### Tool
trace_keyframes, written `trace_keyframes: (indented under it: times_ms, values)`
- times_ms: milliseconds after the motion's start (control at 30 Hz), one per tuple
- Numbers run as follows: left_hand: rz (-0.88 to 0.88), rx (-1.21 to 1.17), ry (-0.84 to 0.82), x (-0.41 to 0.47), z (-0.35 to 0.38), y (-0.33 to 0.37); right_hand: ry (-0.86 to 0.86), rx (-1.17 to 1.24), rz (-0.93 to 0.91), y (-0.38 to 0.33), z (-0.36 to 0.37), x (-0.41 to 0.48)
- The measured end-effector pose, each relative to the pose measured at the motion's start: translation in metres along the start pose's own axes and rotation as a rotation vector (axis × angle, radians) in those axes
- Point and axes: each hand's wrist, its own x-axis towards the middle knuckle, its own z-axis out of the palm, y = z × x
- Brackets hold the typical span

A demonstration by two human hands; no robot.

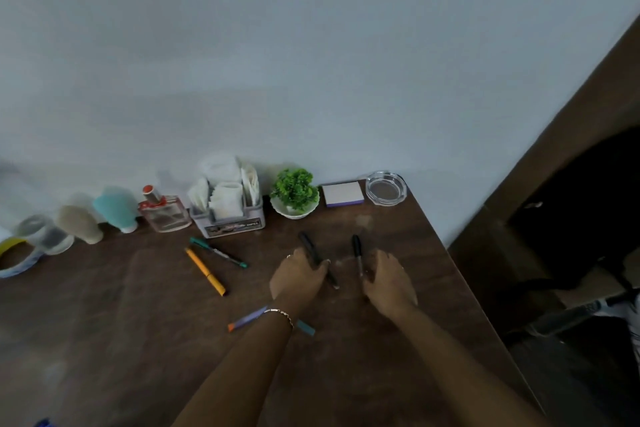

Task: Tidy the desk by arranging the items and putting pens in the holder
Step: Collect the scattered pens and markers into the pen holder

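Item one, left black marker [308, 246]: centre-right of the desk [104, 340], taken mid-barrel by left hand [298, 276], grip closed round it.

Item two, right black marker [357, 253]: just beside, held by right hand [389, 281], grip curled on lower barrel.

Judged light, stiff, smooth plastic, likely slippery. Best taken mid-barrel.

Forearms extended forward, palms down, hands near yet apart.

Orange pen [205, 271] and green pen [218, 253]: lay loose leftward, before grey organiser box [228, 222].

Pen holder: not identified with certainty.
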Motion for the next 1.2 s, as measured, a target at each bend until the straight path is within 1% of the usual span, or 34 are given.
trace_keyframes:
  times_ms: [167, 333, 500, 633, 967, 1133, 1200]
  values:
    - [-0.031, 0.027, -0.031, 0.016, 0.007, 0.001, -0.039, -0.002, -0.022, 0.002, 0.011, 0.008]
    - [-0.038, 0.001, -0.026, 0.022, 0.008, 0.002, -0.031, -0.032, -0.037, 0.002, 0.014, 0.016]
    - [-0.057, 0.038, -0.007, 0.019, 0.003, 0.004, -0.056, -0.024, -0.01, -0.003, 0.008, 0.021]
    - [-0.036, 0.081, -0.014, 0.017, 0.001, 0.003, -0.072, 0.065, 0.081, -0.005, 0.0, 0.021]
    - [-0.01, 0.12, -0.058, 0.018, 0.005, 0.013, -0.104, 0.291, 0.207, 0.008, -0.002, 0.016]
    - [-0.016, -0.023, -0.072, 0.005, -0.001, 0.003, -0.143, 0.521, 0.291, 0.003, 0.0, 0.009]
    - [-0.002, -0.114, -0.073, -0.006, -0.009, -0.001, -0.173, 0.569, 0.274, -0.009, 0.0, 0.007]
